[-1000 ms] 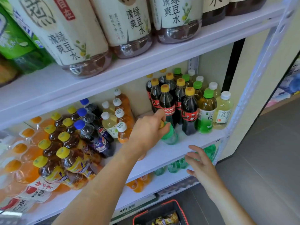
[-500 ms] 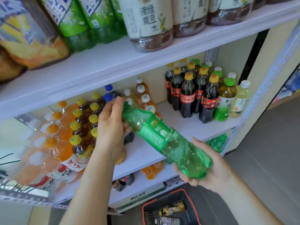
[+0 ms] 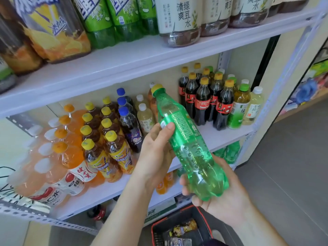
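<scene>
A green soda bottle (image 3: 188, 144) with a yellow cap is held tilted in front of the middle shelf (image 3: 218, 137), cap up and to the left. My left hand (image 3: 156, 153) grips its labelled middle, thumb across the label. My right hand (image 3: 225, 197) cups and grips the bottle's base from below. Both hands are off the shelf.
The middle shelf holds dark cola bottles (image 3: 202, 102), green tea bottles (image 3: 237, 109), yellow-capped tea bottles (image 3: 106, 139) and orange drinks (image 3: 69, 157). Large bottles (image 3: 179, 18) stand on the upper shelf. A red-rimmed basket (image 3: 179, 229) with items sits on the floor below.
The green bottle was taken off the middle shelf and is now held in both hands, more upright than half a second ago. My left hand slid from the neck to the label.
</scene>
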The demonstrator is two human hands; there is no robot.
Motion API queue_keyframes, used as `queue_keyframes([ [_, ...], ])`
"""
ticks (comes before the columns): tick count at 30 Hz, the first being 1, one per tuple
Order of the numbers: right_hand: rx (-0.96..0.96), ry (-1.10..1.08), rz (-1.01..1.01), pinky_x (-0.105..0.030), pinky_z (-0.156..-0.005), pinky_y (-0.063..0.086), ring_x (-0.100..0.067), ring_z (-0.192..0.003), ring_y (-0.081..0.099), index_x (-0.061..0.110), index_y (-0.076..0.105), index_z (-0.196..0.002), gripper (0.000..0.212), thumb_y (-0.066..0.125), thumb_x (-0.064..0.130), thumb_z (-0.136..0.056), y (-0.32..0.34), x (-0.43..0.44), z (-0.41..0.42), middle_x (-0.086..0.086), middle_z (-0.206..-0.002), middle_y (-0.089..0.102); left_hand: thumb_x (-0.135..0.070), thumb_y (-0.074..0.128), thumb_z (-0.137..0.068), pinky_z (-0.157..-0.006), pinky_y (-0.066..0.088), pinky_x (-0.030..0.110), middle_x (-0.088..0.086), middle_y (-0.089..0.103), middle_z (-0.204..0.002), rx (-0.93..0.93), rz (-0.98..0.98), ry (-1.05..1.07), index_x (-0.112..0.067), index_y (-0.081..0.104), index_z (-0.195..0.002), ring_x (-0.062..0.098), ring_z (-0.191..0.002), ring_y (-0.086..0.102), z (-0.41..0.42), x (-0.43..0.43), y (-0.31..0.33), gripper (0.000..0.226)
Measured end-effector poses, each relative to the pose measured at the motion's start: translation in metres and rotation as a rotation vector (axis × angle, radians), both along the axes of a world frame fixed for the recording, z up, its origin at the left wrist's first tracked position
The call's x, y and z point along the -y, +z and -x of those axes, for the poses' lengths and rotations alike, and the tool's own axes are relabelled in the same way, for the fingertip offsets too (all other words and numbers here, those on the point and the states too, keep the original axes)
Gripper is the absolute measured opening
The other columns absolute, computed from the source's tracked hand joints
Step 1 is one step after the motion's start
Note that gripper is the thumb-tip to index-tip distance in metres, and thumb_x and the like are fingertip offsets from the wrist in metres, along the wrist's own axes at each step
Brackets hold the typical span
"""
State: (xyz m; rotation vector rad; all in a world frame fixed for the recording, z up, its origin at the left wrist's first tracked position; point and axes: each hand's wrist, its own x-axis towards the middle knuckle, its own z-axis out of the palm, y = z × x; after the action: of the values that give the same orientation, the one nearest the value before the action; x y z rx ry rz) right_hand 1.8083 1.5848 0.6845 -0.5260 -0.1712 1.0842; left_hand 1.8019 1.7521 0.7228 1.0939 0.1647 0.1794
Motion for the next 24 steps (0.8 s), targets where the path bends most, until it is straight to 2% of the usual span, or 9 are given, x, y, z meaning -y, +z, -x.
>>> queue_keyframes([
  [5,0.353,-0.213,0.382,-0.048,-0.081,0.056,-0.026,-0.107,0.067,0.026,0.067,-0.12,0.05,0.066,0.058,-0.081,-0.003,0.022,-0.023,-0.006,-0.118,0.07,-0.03,0.083,-0.067,-0.079,0.057,0.035,0.006,0.074,-0.108,0.045,-0.082,0.114,-0.008,0.058,-0.125,0.023,-0.096,0.071,-0.017,0.023,0.005,0.067],
  [7,0.755,-0.282,0.566,-0.034,-0.094,0.053,-0.011,-0.119,0.06,0.044,0.053,-0.127,0.056,0.063,0.068,-0.078,0.006,0.031,-0.032,0.014,-0.122,0.066,-0.031,0.085,-0.066,-0.079,0.057,0.035,0.004,0.074,-0.104,0.052,-0.177,0.161,-0.015,0.066,-0.114,0.022,-0.093,0.071,-0.029,0.034,0.007,0.054],
  [9,0.904,-0.315,0.59,-0.015,-0.083,0.052,-0.001,-0.109,0.063,0.049,0.048,-0.125,0.052,0.062,0.066,-0.078,0.01,0.038,-0.044,0.019,-0.115,0.067,-0.033,0.085,-0.066,-0.076,0.056,0.034,0.002,0.074,-0.096,0.021,-0.184,0.184,-0.015,0.068,-0.111,0.02,-0.087,0.07,-0.041,0.047,0.008,0.051],
  [11,0.886,-0.337,0.567,-0.016,-0.079,0.054,-0.005,-0.103,0.067,0.048,0.051,-0.122,0.049,0.063,0.064,-0.078,0.008,0.046,-0.052,0.015,-0.112,0.069,-0.035,0.083,-0.067,-0.077,0.056,0.035,0.001,0.073,-0.095,-0.021,-0.159,0.169,-0.014,0.064,-0.117,0.02,-0.088,0.069,-0.053,0.059,0.006,0.057],
  [15,0.496,-0.178,0.477,-0.056,-0.087,0.052,-0.039,-0.107,0.063,0.029,0.057,-0.128,0.064,0.073,0.057,-0.073,0.004,0.062,-0.082,-0.016,-0.119,0.065,-0.038,0.072,-0.079,-0.083,0.056,0.041,0.007,0.067,-0.104,-0.07,0.058,0.094,-0.008,0.057,-0.13,0.023,-0.095,0.065,-0.072,0.068,0.002,0.061],
  [17,0.461,-0.083,0.352,-0.049,-0.077,0.054,-0.047,-0.108,0.058,0.016,0.054,-0.134,0.046,0.063,0.034,-0.093,-0.002,0.077,-0.092,-0.032,-0.121,0.058,-0.034,0.064,-0.085,-0.09,0.049,0.047,0.016,0.061,-0.117,-0.032,0.175,-0.003,-0.002,0.054,-0.133,0.03,-0.107,0.059,-0.081,0.069,0.001,0.058],
  [19,0.383,-0.057,0.381,-0.042,-0.09,0.046,-0.042,-0.126,0.05,0.005,0.047,-0.14,0.041,0.05,0.019,-0.101,-0.011,0.087,-0.1,-0.027,-0.136,0.054,-0.03,0.067,-0.084,-0.093,0.048,0.049,0.023,0.058,-0.129,0.043,0.262,-0.097,-0.001,0.057,-0.13,0.035,-0.117,0.056,-0.089,0.073,-0.001,0.056],
  [22,0.16,0.052,0.29,-0.034,-0.09,0.053,-0.023,-0.118,0.062,0.008,0.049,-0.141,0.061,0.059,0.041,-0.09,0.002,0.072,-0.129,-0.006,-0.126,0.067,-0.034,0.08,-0.074,-0.086,0.054,0.045,0.024,0.062,-0.125,0.103,0.31,-0.131,-0.003,0.065,-0.121,0.036,-0.114,0.063,-0.102,0.08,-0.004,0.059],
  [24,0.177,0.102,0.211,-0.035,-0.087,0.054,-0.022,-0.111,0.066,0.01,0.062,-0.13,0.063,0.07,0.05,-0.082,-0.001,0.077,-0.129,-0.011,-0.122,0.068,-0.037,0.083,-0.07,-0.081,0.056,0.042,0.02,0.068,-0.114,0.093,0.262,-0.068,-0.004,0.068,-0.117,0.032,-0.104,0.067,-0.109,0.082,-0.006,0.06],
])
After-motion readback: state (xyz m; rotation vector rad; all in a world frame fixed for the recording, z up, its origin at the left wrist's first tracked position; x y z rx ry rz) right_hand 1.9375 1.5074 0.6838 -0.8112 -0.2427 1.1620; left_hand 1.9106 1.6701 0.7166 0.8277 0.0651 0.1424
